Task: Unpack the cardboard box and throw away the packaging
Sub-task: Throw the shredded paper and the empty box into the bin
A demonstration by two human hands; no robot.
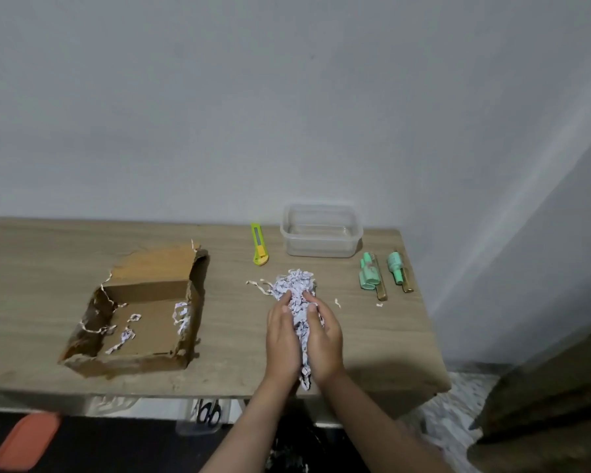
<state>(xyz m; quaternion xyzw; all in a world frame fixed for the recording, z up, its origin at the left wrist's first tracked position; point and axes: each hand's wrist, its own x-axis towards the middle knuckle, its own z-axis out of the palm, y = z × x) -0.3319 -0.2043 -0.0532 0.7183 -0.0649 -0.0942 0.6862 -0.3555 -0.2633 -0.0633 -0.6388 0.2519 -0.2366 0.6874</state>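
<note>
On the counter [372,353], the box [140,312] sits open at the left, torn, and nearly empty; only a few shreds [125,336] cling inside. Contents appear unpacked: two green-capped bottles [384,274] lie at the right, near a clear tub [321,230] and a cutter [259,249]. Left hand [282,339] and right hand [323,339] are pressed together around a wad of shredded paper [296,288], lower centre. Judged remaining: discard this wad, stray strips, leftover shreds, and the box itself.

Utility knife [259,247] beside clear tub [321,230] (empty).
</note>
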